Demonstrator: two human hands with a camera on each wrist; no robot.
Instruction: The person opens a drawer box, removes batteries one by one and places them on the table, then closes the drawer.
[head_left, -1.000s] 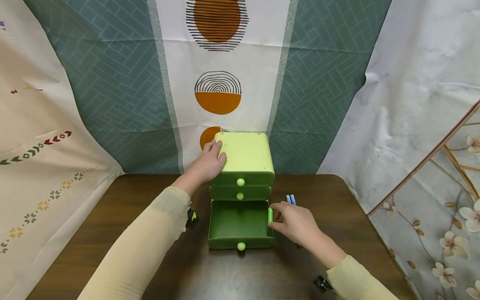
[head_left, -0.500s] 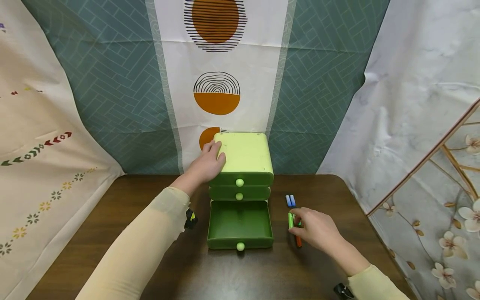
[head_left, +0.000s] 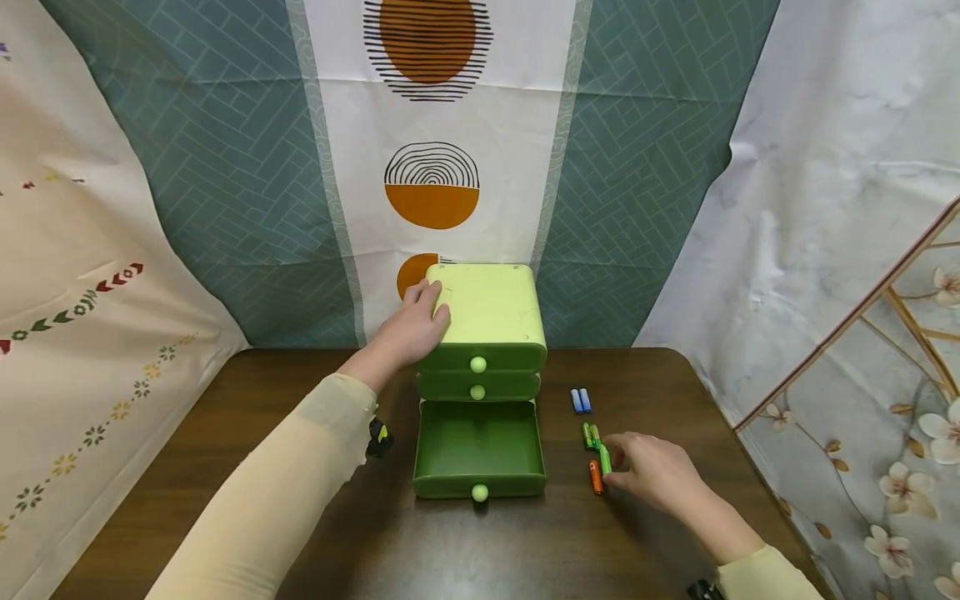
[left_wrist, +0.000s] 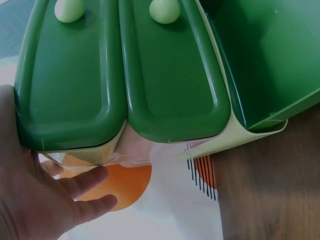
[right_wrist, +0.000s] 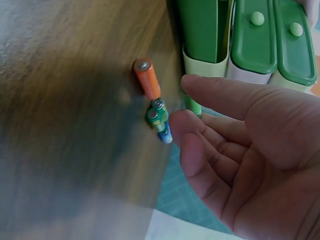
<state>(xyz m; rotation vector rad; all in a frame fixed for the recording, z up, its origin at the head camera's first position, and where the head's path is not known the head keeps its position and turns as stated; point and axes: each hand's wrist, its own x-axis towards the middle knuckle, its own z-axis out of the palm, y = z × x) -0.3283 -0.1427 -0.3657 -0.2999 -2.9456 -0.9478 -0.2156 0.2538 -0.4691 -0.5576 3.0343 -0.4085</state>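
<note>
My right hand (head_left: 656,468) pinches a bright green battery (head_left: 605,460) between thumb and fingers, low over the table. Just left of it lies an orange battery (head_left: 596,477). A pair of darker green batteries (head_left: 587,436) lies behind the orange one, and two blue batteries (head_left: 577,402) lie farther back. My left hand (head_left: 411,327) rests on the left top edge of a green drawer cabinet (head_left: 491,304), its thumb on top. In the left wrist view, the fingers reach along the cabinet's side. The bottom drawer (head_left: 480,483) is pulled out; the two upper drawers are pushed in.
The cabinet stands on a dark wooden table (head_left: 480,558). A patterned cloth (head_left: 435,125) hangs behind it. More cloth hangs at the left, and a marbled, flowered sheet (head_left: 840,400) borders the table's right side.
My right hand has carried the bright green battery from the open drawer's right edge rightward and down beside the orange battery. The left hand has stayed on the cabinet.
</note>
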